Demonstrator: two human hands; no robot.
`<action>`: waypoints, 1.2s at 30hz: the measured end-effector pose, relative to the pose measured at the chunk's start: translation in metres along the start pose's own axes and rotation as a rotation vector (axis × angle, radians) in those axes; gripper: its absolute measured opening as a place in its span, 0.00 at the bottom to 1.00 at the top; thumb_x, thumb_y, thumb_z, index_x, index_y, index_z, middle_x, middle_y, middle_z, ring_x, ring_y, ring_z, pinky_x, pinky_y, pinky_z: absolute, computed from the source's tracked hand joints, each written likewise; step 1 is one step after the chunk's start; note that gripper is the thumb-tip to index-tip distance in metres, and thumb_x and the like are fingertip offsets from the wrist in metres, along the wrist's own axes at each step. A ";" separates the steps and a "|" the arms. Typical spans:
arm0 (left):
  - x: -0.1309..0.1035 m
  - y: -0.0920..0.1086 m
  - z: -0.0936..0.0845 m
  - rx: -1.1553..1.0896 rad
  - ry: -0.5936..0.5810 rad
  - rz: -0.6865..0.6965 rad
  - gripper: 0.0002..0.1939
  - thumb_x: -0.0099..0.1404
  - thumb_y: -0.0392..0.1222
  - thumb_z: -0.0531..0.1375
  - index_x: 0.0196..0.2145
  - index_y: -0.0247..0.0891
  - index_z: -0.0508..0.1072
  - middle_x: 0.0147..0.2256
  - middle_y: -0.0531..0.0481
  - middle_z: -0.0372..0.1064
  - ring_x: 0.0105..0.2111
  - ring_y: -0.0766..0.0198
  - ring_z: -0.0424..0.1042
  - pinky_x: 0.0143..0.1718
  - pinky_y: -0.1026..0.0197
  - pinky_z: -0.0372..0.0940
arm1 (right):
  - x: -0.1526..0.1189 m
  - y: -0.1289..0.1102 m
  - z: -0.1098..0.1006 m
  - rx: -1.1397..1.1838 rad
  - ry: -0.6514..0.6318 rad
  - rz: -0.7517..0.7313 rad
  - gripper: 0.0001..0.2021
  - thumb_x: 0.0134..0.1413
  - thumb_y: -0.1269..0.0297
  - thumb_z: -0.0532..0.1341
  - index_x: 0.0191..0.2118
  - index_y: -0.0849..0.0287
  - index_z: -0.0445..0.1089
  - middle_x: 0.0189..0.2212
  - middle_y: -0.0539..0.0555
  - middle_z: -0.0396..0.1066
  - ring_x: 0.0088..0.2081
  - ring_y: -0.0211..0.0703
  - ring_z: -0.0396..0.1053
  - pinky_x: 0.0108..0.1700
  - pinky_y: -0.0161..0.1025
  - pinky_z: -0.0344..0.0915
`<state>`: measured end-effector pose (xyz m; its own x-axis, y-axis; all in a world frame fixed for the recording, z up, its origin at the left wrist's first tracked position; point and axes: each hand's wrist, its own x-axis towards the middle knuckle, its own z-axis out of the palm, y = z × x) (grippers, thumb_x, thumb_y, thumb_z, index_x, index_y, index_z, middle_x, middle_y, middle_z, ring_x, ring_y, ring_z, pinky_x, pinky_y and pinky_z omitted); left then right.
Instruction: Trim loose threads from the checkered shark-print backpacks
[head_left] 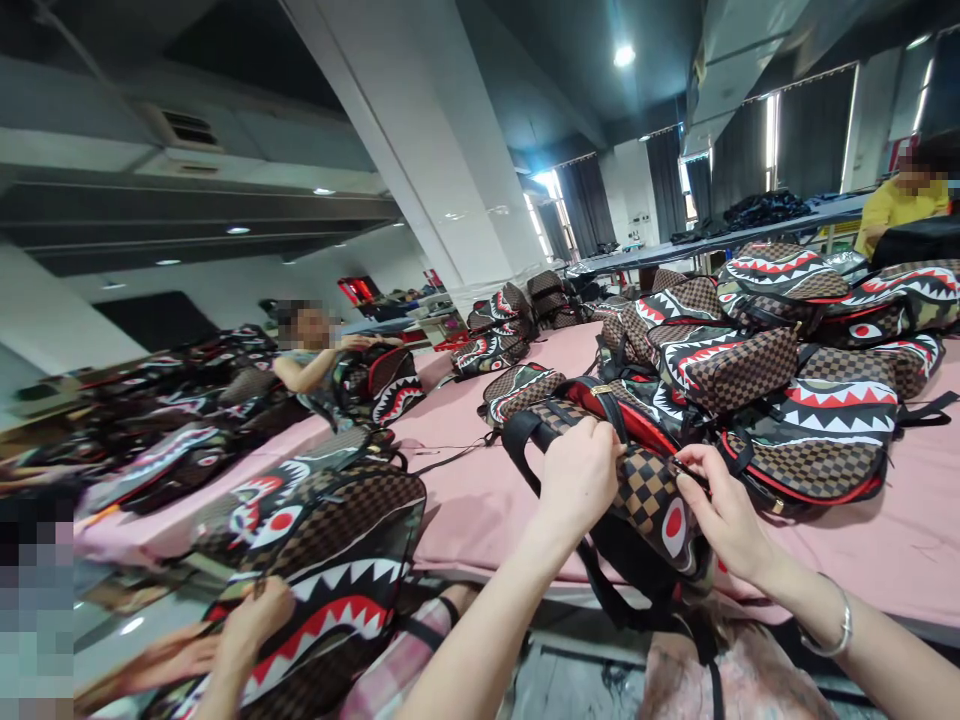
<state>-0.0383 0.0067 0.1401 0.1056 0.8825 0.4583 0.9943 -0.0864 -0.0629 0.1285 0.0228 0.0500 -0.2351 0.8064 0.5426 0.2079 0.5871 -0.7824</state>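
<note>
In front of me a brown checkered backpack [646, 492] with a red-and-white eye patch hangs partly over the front edge of the pink table, its black straps dangling. Red lining shows along its open top. My left hand [583, 474] is closed in a fist on the upper edge of this backpack, fingertips hidden behind the knuckles. At its right side, my right hand [724, 515] pinches the dark edging of the opening between thumb and fingers; whether a zipper pull is in the pinch I cannot make out. A silver bangle [838, 625] circles my right wrist.
Finished-looking shark-mouth backpacks [814, 440] pile up on the pink table [480, 515] to the right and behind. At lower left a co-worker's hands [251, 625] hold another backpack [341, 600]. Farther back a person [311, 360] handles one too. A pillar [427, 150] rises behind.
</note>
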 end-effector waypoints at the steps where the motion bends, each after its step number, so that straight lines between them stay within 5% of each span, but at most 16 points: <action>1: -0.002 0.000 0.004 -0.010 0.049 0.003 0.07 0.62 0.37 0.51 0.27 0.36 0.66 0.30 0.46 0.66 0.31 0.59 0.67 0.30 0.59 0.58 | 0.002 -0.001 0.002 0.019 -0.002 0.006 0.10 0.58 0.59 0.50 0.42 0.57 0.59 0.35 0.52 0.68 0.36 0.40 0.68 0.38 0.36 0.65; 9: -0.015 -0.014 0.013 -0.709 0.372 -0.187 0.12 0.64 0.43 0.48 0.24 0.39 0.60 0.23 0.53 0.60 0.25 0.65 0.62 0.29 0.63 0.59 | 0.009 0.000 0.006 0.053 0.033 -0.058 0.06 0.55 0.61 0.54 0.33 0.57 0.62 0.28 0.49 0.67 0.30 0.37 0.67 0.32 0.31 0.63; 12: -0.013 -0.038 0.015 -0.884 0.449 -0.140 0.18 0.65 0.49 0.43 0.24 0.39 0.61 0.24 0.52 0.61 0.27 0.65 0.63 0.33 0.61 0.61 | 0.004 -0.002 0.004 0.062 0.040 -0.077 0.07 0.57 0.61 0.52 0.34 0.57 0.62 0.27 0.49 0.66 0.29 0.36 0.66 0.32 0.31 0.63; 14: -0.007 -0.066 0.020 -0.773 0.531 -0.161 0.18 0.65 0.50 0.43 0.29 0.38 0.66 0.32 0.47 0.65 0.38 0.61 0.65 0.44 0.57 0.60 | -0.003 -0.004 0.007 0.076 0.026 -0.091 0.07 0.58 0.61 0.51 0.38 0.57 0.62 0.28 0.50 0.67 0.29 0.36 0.68 0.32 0.31 0.64; 17: -0.001 -0.114 0.034 -0.637 0.427 -0.336 0.18 0.62 0.52 0.48 0.38 0.37 0.68 0.42 0.44 0.66 0.48 0.57 0.61 0.53 0.52 0.53 | -0.016 -0.005 0.023 0.085 -0.021 -0.109 0.14 0.56 0.58 0.54 0.47 0.57 0.58 0.34 0.53 0.70 0.34 0.39 0.70 0.35 0.33 0.68; 19: -0.005 -0.137 0.045 -0.723 0.251 -0.424 0.20 0.60 0.53 0.50 0.38 0.35 0.68 0.40 0.44 0.68 0.45 0.57 0.64 0.50 0.52 0.57 | -0.021 -0.001 0.038 0.067 -0.037 -0.107 0.22 0.51 0.56 0.59 0.50 0.57 0.56 0.35 0.54 0.70 0.34 0.40 0.71 0.35 0.34 0.69; 21: -0.019 -0.144 0.054 -0.780 0.203 -0.482 0.21 0.59 0.55 0.50 0.35 0.33 0.69 0.35 0.45 0.69 0.39 0.57 0.67 0.45 0.53 0.61 | -0.019 0.010 0.049 0.046 -0.023 -0.110 0.23 0.49 0.56 0.61 0.49 0.57 0.57 0.34 0.53 0.71 0.32 0.40 0.71 0.33 0.34 0.69; 26: -0.081 -0.098 0.060 -0.734 0.429 -0.540 0.19 0.62 0.51 0.49 0.42 0.33 0.66 0.39 0.43 0.69 0.42 0.56 0.67 0.44 0.54 0.62 | 0.030 0.062 0.039 -0.049 0.357 -0.008 0.13 0.49 0.56 0.59 0.37 0.59 0.65 0.29 0.52 0.70 0.27 0.39 0.68 0.30 0.35 0.65; 29: -0.116 -0.049 0.062 -0.505 0.310 -0.181 0.22 0.61 0.45 0.53 0.52 0.35 0.60 0.49 0.38 0.63 0.50 0.51 0.62 0.50 0.48 0.59 | 0.066 0.083 0.021 0.010 0.506 0.132 0.16 0.46 0.51 0.60 0.31 0.62 0.65 0.24 0.51 0.67 0.25 0.38 0.63 0.30 0.36 0.62; 32: -0.130 0.000 0.068 -0.395 0.280 0.091 0.27 0.60 0.42 0.54 0.55 0.30 0.54 0.49 0.32 0.62 0.50 0.48 0.62 0.49 0.46 0.61 | 0.079 0.070 0.018 0.078 0.481 0.080 0.17 0.51 0.50 0.55 0.31 0.62 0.65 0.22 0.49 0.64 0.25 0.37 0.62 0.30 0.35 0.61; 36: -0.116 0.051 0.081 -0.387 0.259 0.056 0.22 0.60 0.35 0.51 0.52 0.25 0.56 0.42 0.32 0.65 0.41 0.50 0.67 0.41 0.48 0.66 | 0.059 0.018 0.027 0.071 0.222 -0.060 0.15 0.55 0.53 0.52 0.35 0.60 0.66 0.25 0.50 0.67 0.27 0.37 0.64 0.31 0.34 0.62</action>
<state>-0.0015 -0.0627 0.0119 0.1104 0.7316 0.6727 0.9146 -0.3397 0.2192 0.0929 0.0791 0.0596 -0.0287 0.7709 0.6364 0.1307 0.6341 -0.7622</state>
